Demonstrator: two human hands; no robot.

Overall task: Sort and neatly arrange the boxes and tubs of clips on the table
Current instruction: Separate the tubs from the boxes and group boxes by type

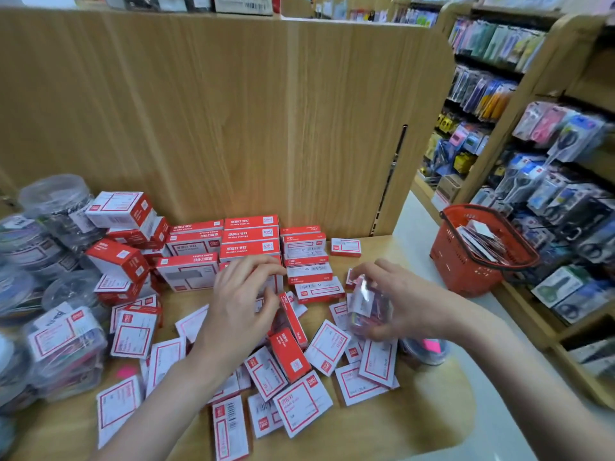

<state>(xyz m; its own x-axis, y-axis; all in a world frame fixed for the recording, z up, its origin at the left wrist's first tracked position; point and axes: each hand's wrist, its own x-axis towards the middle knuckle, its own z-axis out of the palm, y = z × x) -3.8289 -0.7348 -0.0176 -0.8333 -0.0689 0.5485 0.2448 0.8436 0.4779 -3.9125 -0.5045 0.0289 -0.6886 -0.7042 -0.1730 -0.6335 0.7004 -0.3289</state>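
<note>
Several small red and white boxes [301, 402] lie scattered flat on the wooden table [382, 424]. Behind them, red boxes [250, 235] are stacked in rows against the back panel. Clear tubs of clips [65, 354] crowd the left side. My right hand [404, 304] grips a small clear tub of coloured clips [367, 306] just above the scattered boxes. My left hand [243, 296] hovers over the boxes in the middle with its fingers loosely curled and holds nothing that I can see.
A tall wooden panel [233, 111] closes the back of the table. A red shopping basket [479, 251] with packets stands at the right. Another clear tub [424, 351] sits near my right wrist. Shelves of hanging stationery [549, 161] fill the right side.
</note>
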